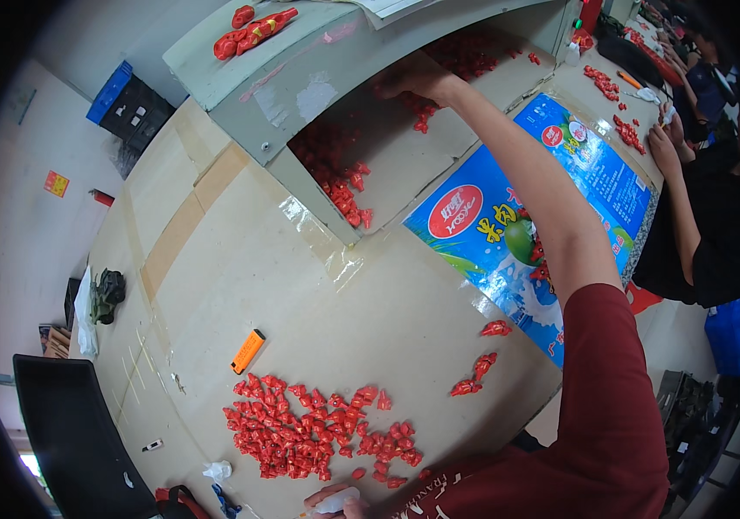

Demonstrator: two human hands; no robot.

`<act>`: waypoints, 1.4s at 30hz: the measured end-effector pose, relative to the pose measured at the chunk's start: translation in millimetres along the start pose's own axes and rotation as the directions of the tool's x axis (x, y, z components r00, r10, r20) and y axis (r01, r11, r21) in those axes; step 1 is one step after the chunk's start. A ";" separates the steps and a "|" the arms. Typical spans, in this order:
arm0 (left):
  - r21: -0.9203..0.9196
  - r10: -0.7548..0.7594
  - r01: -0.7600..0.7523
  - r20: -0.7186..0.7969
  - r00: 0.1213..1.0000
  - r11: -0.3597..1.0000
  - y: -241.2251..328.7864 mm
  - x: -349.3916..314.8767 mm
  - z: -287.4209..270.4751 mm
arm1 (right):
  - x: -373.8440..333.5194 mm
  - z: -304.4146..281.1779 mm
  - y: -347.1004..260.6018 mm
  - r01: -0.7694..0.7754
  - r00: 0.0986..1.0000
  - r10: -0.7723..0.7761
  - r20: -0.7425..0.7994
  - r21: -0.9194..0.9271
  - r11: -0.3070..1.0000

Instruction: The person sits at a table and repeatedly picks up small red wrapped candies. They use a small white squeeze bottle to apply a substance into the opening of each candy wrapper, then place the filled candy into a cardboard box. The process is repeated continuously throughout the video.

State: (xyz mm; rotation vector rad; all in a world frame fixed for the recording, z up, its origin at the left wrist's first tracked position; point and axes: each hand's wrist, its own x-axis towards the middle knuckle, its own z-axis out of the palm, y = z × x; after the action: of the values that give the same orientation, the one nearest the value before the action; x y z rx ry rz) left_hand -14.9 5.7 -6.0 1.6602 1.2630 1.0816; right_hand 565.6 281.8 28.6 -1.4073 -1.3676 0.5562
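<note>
The little red candies (pixel 318 428) look light and small, each in a shiny wrapper with twisted ends. The wrappers are probably a bit slippery and crinkly, so it is best to pinch one at a twisted end or around its fat middle.

Most lie in a big pile on the tabletop (pixel 240 285), close to the person. More sit far back under the grey shelf (pixel 301 78).

The right hand (pixel 418 78) reaches into those far candies. Its fingers curl down, but I cannot tell if they hold one. The left hand (pixel 335 502) pinches something small and white, I think.
</note>
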 end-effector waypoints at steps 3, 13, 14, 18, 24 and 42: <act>-0.025 -0.033 0.033 0.000 0.999 0.999 -6.0 -6.5 -2.9 | -1.9 0.6 0.5 0.000 1.000 0.000 0.027 0.019 1.000; -0.062 -0.040 0.044 0.066 0.997 0.997 -5.5 -3.9 -4.6 | 2.2 3.2 0.0 0.128 0.992 -0.088 0.095 -0.613 0.780; -0.057 -0.035 0.041 0.103 0.994 0.998 -7.0 -3.9 -7.0 | 2.2 7.3 3.3 0.159 0.986 -0.150 0.074 -0.698 0.699; -0.037 -0.052 0.055 0.079 0.996 0.998 -17.0 -12.3 -12.0 | 2.3 38.4 -6.2 0.207 0.978 -0.144 0.149 -0.684 0.699; -0.038 -0.077 0.078 0.012 0.997 0.996 -19.4 -14.3 -9.6 | 5.3 55.3 4.9 0.272 0.936 -0.059 0.348 -0.603 0.750; -0.121 -0.176 0.164 -0.097 0.980 0.979 -16.5 -11.4 -4.0 | -0.2 61.0 -0.8 0.295 0.955 -0.161 0.250 -0.726 0.622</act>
State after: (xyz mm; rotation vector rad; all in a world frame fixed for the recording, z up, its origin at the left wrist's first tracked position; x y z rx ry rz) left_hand -25.6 -1.6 -21.7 1.3989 1.3604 1.1280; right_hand 512.0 302.8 8.2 -1.8193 -2.0192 -0.1351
